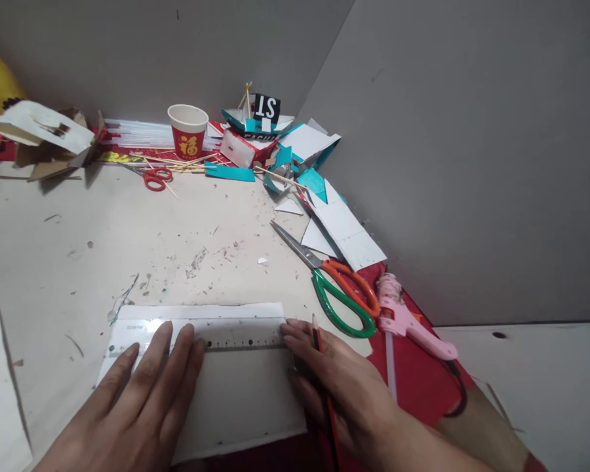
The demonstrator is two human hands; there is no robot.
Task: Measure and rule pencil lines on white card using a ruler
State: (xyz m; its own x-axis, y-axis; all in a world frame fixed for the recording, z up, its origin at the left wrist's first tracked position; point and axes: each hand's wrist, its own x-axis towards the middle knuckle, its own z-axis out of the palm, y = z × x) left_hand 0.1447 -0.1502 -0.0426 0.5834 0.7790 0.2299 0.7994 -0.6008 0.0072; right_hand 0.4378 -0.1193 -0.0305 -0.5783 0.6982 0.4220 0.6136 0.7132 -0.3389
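A clear ruler [226, 334] lies flat across a piece of white card [246, 393] near the front of the table. My left hand [142, 393] presses down on the ruler and card with its fingers spread. At the card's right edge, my right hand [344, 380] touches the ruler's end with its fingertips. A red and black pencil [328, 413] is held in that hand, its sharpened tip pointing up and away from the card.
Large scissors [344, 295] and a pink glue gun [413, 324] lie to the right. Behind are a paper cup [187, 131], small red scissors [156, 178], wooden sticks [177, 160] and card scraps [349, 223]. Grey panels [447, 164] stand at the back and right.
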